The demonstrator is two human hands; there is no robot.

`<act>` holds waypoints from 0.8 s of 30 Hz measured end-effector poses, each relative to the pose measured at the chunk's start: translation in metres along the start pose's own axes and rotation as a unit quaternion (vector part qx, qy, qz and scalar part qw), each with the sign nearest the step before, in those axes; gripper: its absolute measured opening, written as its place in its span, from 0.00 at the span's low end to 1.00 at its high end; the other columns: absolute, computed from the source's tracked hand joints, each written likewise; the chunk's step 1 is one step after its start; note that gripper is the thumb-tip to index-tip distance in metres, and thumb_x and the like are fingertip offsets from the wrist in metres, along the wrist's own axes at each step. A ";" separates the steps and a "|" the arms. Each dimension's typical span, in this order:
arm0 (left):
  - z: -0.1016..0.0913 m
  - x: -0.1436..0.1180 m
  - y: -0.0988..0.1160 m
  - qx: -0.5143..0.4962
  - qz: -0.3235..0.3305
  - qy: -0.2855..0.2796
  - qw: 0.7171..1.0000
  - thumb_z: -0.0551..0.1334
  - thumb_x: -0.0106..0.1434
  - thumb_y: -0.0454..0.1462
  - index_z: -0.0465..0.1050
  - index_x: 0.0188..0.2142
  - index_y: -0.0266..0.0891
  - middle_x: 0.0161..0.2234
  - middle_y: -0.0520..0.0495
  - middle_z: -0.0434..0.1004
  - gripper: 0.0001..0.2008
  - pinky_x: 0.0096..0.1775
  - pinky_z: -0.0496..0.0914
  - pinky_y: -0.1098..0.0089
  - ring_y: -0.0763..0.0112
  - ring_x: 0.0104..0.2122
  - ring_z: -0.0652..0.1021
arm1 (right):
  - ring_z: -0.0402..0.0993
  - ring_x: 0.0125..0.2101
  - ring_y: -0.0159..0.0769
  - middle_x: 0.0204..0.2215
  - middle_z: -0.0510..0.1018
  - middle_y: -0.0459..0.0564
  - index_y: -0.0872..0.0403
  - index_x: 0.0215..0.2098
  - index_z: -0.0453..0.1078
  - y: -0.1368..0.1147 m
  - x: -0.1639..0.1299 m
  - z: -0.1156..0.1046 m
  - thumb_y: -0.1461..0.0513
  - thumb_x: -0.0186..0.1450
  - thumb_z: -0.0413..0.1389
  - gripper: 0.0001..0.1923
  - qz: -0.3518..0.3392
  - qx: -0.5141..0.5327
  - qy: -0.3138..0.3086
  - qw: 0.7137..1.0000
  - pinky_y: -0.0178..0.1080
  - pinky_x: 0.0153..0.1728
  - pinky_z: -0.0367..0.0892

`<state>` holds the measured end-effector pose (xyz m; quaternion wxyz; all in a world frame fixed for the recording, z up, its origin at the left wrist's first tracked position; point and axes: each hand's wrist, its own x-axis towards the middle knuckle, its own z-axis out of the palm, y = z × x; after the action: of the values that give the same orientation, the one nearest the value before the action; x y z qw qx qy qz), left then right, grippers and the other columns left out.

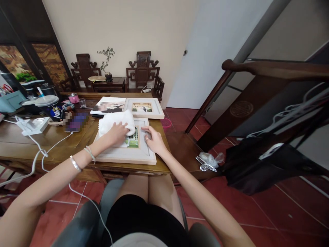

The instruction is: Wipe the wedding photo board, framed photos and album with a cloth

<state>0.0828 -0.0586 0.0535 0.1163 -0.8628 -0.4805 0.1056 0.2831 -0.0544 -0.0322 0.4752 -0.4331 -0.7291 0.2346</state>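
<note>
A light wooden picture frame [133, 157] lies flat near the table's front edge, with a photo of greenery [134, 140] showing in part. My left hand [118, 133] presses a folded white towel [113, 120] onto it, fingers bent over the cloth. The towel covers the frame's upper left part. On the frame's right border rests my right hand [154, 140], its index finger stretched out and the thumb apart from it. Just beyond lies a second picture frame [158, 109] holding a photo of two people, beside a photo book [109, 105].
To the left on the wooden table [61, 145] are a phone [75, 122] on a charging cable, a power strip [34, 126], a lidded cup [48, 104] and a pink cup [73, 98]. A wooden chair [231, 103] stands at right, with a hair clip [206, 164] on its seat.
</note>
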 end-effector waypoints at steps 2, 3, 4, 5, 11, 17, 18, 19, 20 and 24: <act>-0.012 -0.023 0.015 -0.002 0.031 -0.017 0.999 0.51 0.62 0.29 0.75 0.46 0.31 0.48 0.30 0.75 0.17 0.47 0.70 0.56 0.52 0.48 0.77 | 0.74 0.52 0.41 0.49 0.79 0.53 0.51 0.48 0.69 0.000 0.000 0.000 0.71 0.56 0.49 0.23 -0.001 -0.004 -0.003 1.000 0.48 0.55 0.66; -0.019 -0.036 0.024 -0.008 0.040 -0.029 0.999 0.51 0.63 0.30 0.75 0.44 0.30 0.43 0.31 0.78 0.16 0.44 0.72 0.59 0.53 0.43 0.79 | 0.74 0.52 0.41 0.49 0.79 0.54 0.52 0.48 0.69 0.000 0.000 0.001 0.71 0.56 0.49 0.23 -0.001 -0.006 -0.003 1.000 0.48 0.55 0.66; -0.026 -0.050 0.033 -0.016 0.053 -0.041 0.998 0.51 0.63 0.30 0.76 0.42 0.31 0.39 0.33 0.79 0.16 0.42 0.72 0.60 0.54 0.40 0.80 | 0.74 0.52 0.41 0.48 0.79 0.54 0.52 0.48 0.69 0.000 0.000 0.001 0.71 0.56 0.49 0.23 -0.002 -0.008 -0.003 1.000 0.48 0.55 0.66; -0.033 -0.063 0.042 -0.022 0.067 -0.051 0.996 0.52 0.62 0.30 0.77 0.40 0.31 0.38 0.34 0.79 0.15 0.40 0.72 0.60 0.54 0.39 0.80 | 0.74 0.52 0.42 0.48 0.79 0.54 0.52 0.48 0.69 0.000 0.000 0.001 0.72 0.56 0.48 0.23 -0.003 -0.008 -0.002 1.000 0.48 0.55 0.66; -0.050 -0.104 0.075 -0.043 0.099 -0.035 0.994 0.54 0.63 0.30 0.76 0.41 0.35 0.46 0.34 0.76 0.13 0.42 0.73 0.60 0.55 0.45 0.78 | 0.74 0.52 0.41 0.49 0.79 0.52 0.51 0.48 0.69 0.001 0.000 0.000 0.72 0.55 0.49 0.24 -0.013 -0.003 -0.004 1.000 0.48 0.57 0.65; -0.022 -0.049 0.038 -0.032 0.006 -0.003 0.999 0.54 0.61 0.28 0.71 0.52 0.36 0.54 0.34 0.71 0.20 0.45 0.72 0.60 0.55 0.50 0.75 | 0.74 0.52 0.41 0.48 0.80 0.52 0.51 0.48 0.69 0.001 0.000 0.001 0.72 0.55 0.49 0.24 -0.011 -0.005 -0.007 1.000 0.48 0.56 0.66; -0.018 -0.036 0.028 -0.031 -0.017 0.013 0.999 0.53 0.61 0.27 0.69 0.53 0.36 0.55 0.34 0.70 0.21 0.45 0.72 0.61 0.55 0.50 0.76 | 0.74 0.52 0.41 0.48 0.79 0.53 0.51 0.48 0.68 0.000 0.000 0.001 0.72 0.55 0.48 0.24 -0.012 -0.007 -0.008 1.000 0.48 0.56 0.66; -0.015 -0.023 0.020 -0.025 -0.034 0.039 0.998 0.52 0.61 0.27 0.68 0.55 0.35 0.58 0.34 0.67 0.22 0.46 0.72 0.61 0.55 0.53 0.74 | 0.74 0.52 0.41 0.48 0.79 0.54 0.52 0.48 0.68 -0.001 0.000 0.001 0.72 0.56 0.48 0.24 -0.012 -0.010 -0.009 1.000 0.47 0.56 0.66; -0.013 -0.010 0.012 -0.017 -0.049 0.066 0.996 0.52 0.61 0.25 0.68 0.55 0.35 0.62 0.33 0.63 0.23 0.49 0.70 0.61 0.55 0.57 0.71 | 0.74 0.52 0.42 0.49 0.79 0.55 0.53 0.49 0.68 -0.002 0.000 0.000 0.72 0.56 0.48 0.23 -0.010 -0.013 -0.010 1.000 0.47 0.56 0.65; -0.002 0.029 -0.002 -0.021 -0.041 0.086 0.995 0.52 0.57 0.22 0.66 0.57 0.35 0.69 0.37 0.46 0.29 0.60 0.59 0.53 0.50 0.67 0.54 | 0.74 0.52 0.43 0.49 0.78 0.57 0.54 0.49 0.68 -0.003 -0.001 0.000 0.71 0.56 0.48 0.23 -0.003 -0.016 -0.006 1.000 0.47 0.55 0.66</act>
<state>0.0966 -0.0332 0.0539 0.1431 -0.8507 -0.5055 0.0165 0.2821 -0.0562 -0.0304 0.4640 -0.4374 -0.7369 0.2242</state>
